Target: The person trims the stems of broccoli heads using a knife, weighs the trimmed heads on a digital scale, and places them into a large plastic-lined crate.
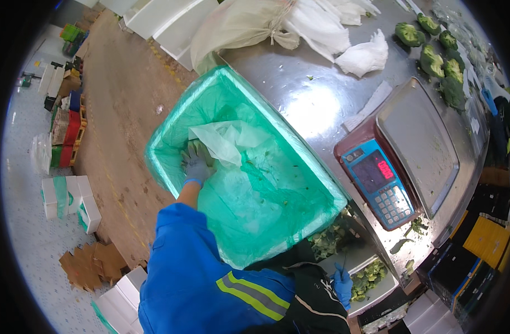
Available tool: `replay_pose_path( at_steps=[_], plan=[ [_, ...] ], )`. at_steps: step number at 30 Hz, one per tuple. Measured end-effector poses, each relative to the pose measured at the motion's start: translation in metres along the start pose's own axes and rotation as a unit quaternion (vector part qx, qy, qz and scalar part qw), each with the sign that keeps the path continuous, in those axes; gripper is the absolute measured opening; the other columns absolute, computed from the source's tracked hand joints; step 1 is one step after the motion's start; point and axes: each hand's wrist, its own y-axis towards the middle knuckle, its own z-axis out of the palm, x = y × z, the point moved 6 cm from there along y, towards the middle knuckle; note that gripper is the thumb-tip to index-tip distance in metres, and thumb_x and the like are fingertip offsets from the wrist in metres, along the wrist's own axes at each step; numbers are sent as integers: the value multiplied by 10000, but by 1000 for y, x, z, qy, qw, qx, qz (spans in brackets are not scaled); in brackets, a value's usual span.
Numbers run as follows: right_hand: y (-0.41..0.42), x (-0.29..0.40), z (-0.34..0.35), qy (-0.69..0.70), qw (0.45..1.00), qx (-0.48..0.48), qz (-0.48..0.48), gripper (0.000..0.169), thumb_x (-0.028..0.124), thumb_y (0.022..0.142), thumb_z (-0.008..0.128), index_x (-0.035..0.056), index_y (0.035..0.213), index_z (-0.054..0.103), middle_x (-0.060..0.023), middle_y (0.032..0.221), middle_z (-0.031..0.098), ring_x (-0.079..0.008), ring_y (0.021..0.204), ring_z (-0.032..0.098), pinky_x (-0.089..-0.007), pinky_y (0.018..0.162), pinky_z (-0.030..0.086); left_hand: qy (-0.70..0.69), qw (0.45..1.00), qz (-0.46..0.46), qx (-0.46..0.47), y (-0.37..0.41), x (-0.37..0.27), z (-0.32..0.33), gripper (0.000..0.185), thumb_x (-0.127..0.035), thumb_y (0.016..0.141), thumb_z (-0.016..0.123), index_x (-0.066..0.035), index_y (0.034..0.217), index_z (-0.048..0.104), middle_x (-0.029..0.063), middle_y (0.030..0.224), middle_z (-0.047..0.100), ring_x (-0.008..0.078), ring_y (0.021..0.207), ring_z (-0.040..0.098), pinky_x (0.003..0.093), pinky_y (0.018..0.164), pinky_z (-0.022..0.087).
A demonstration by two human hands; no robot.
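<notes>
My left hand [197, 165], in a grey glove, reaches into a box lined with green plastic film [263, 208]. Its fingers are spread against the liner near the box's left end, with nothing visible in the grasp. Beside the fingertips lies a crumpled, translucent white sheet [227, 140]. Small green scraps are scattered over the liner. Low in the view, my right hand [342, 286], in a blue glove, is closed around a thin, dark tool [345, 259], probably a knife, its handle hidden. Next to that hand stands a white foam box [374, 298] holding broccoli pieces [367, 279].
A digital scale [380, 179] sits on the metal table [275, 79], right of the lined box. Several broccoli heads [432, 60] lie farther back, past white cloth-like sheets [363, 54] and a tied sack [238, 29]. Foam boxes [71, 196] and flattened cardboard [92, 265] are on the left.
</notes>
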Motion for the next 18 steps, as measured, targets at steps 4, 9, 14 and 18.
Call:
replay_pose_path(
  at_steps=[4,9,14,18],
  plan=[
    [13,-2,18,-47,998,3,-41,290,130,969,548,50,1236,632,-75,809,668,-101,675,576,-270,630,479,-105,989,-101,3,24,-11,-28,1051,-389,691,812,-219,1537,211,186,1555,232,460,1405,246,546,1126,298],
    [10,15,21,-107,988,3,-113,287,136,958,541,64,1216,645,-115,904,686,-164,709,600,-325,663,492,-334,939,85,20,57,73,28,987,-283,724,805,-73,1510,245,182,1490,352,384,1324,419,525,1063,397],
    [-6,-1,22,-109,992,-1,-60,330,150,947,539,77,1257,624,-181,982,684,-304,821,644,-373,757,510,-754,580,197,239,-63,25,-55,954,-324,777,774,-50,1514,234,161,1490,354,318,1354,406,482,1099,381],
    [-17,75,22,-110,967,-75,-217,444,124,912,570,149,1355,555,-200,1055,658,-387,915,632,-412,799,512,-788,455,279,307,-146,-40,-92,994,-402,789,754,-57,1531,190,154,1511,331,328,1386,362,477,1125,349]
  ],
)
